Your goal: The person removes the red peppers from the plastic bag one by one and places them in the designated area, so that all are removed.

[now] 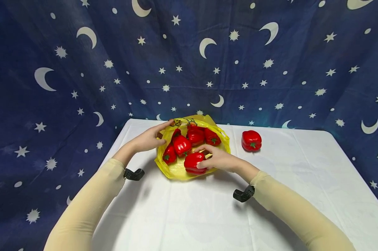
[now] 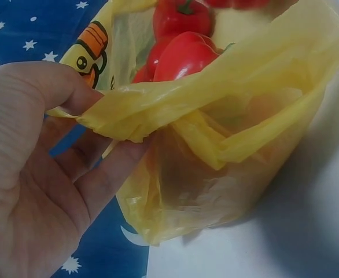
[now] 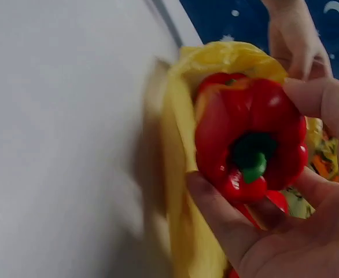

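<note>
A yellow plastic bag (image 1: 179, 174) stands on the white table with its mouth spread wide. Several red bell peppers (image 1: 182, 145) lie inside it. My left hand (image 1: 149, 139) pinches the bag's left rim between thumb and fingers; the left wrist view shows the folded film (image 2: 129, 110) in that grip. Over the near side of the bag's mouth, my right hand (image 1: 219, 159) holds one red bell pepper (image 1: 193, 163). In the right wrist view, thumb and fingers wrap this pepper (image 3: 250, 133), its green stem facing the camera.
Another red bell pepper (image 1: 251, 141) lies on the table to the right of the bag. White cloth covers the table (image 1: 201, 216). Behind it hangs a dark blue curtain (image 1: 189, 52) with moons and stars. Each wrist wears a black band (image 1: 243, 194).
</note>
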A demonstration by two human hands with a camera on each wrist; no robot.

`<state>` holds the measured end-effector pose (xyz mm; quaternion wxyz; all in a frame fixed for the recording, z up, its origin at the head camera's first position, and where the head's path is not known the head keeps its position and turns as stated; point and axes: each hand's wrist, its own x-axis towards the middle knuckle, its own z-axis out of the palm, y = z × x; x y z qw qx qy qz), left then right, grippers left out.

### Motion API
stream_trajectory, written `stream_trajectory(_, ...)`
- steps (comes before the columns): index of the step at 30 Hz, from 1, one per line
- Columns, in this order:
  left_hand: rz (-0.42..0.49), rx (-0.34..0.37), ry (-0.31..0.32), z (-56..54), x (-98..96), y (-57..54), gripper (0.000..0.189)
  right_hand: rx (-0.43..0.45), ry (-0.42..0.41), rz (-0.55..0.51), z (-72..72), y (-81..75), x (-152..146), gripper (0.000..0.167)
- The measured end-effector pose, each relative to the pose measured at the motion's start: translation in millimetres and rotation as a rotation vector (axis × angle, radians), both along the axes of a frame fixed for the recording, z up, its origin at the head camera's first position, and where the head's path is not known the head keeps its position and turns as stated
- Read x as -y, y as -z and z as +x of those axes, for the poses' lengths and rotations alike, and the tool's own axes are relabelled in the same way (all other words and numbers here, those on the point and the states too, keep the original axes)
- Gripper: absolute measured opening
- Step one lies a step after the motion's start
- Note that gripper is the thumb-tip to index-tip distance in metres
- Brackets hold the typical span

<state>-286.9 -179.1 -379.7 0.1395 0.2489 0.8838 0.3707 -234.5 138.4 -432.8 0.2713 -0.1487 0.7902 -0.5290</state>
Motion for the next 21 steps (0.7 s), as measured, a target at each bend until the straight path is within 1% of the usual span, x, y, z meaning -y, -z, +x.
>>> stream_trajectory(3,0.005,0.007,-0.01,0.5,1.5,1.1,0.084,0.026,-0.003,-0.022,0.2,-3.8,-6.9,0.059)
stream_trajectory(7,0.001,0.012,-0.016,-0.3,2.1,2.2,0.084,0.033,0.002,-0.044,0.5,-4.2,-16.7,0.062)
stream_trajectory(12,0.004,0.02,-0.016,-1.2,0.4,1.5,0.083,0.03,0.038,-0.052,-0.5,-7.2,-31.8,0.065)
stream_trajectory(18,-0.006,0.009,-0.014,-1.0,-0.1,0.8,0.083,0.068,0.103,-0.05,-0.7,-19.1,-52.3,0.068)
stream_trajectory(21,-0.007,0.005,-0.013,-1.1,0.5,1.4,0.083,0.065,0.137,-0.055,-0.5,-24.3,-63.0,0.068)
